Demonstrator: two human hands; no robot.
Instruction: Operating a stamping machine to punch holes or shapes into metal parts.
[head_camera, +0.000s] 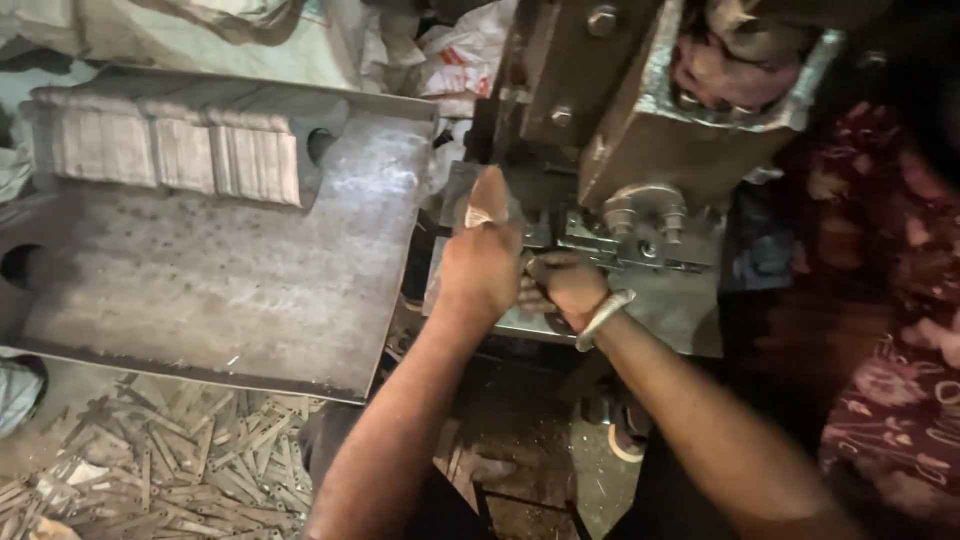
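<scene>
A small flat strip of pale metal (487, 214) stands out of the top of the left hand (480, 270), whose fingers are clamped around its lower end, holding it upright just in front of the die area of a heavy grey steel press machine (640, 120). The right hand (562, 285) sits just beside and touching the left, knuckles up, with a silver metal bangle (603, 318) on the wrist; its fingers are curled together, but whether they grip anything cannot be told. Both hands rest over the press's worn grey bed plate (670, 300), right under the bolted clamp block (645, 225) of the tooling. To the left lies a large scuffed steel tabletop (240, 290), and at its far edge stand rows of stacked pale metal blanks (180, 150). On the floor near and left is a loose heap of cut metal strips (180, 460); white sacks (200, 35) lie beyond the tabletop. A patterned dark red garment (890, 300) fills the right side. The risk here looks plain: the fingers are very close to the tooling, so a stroke of the ram could catch them. The thin strip could also slip or tilt in the grip, and its cut edges could slice bare skin.
</scene>
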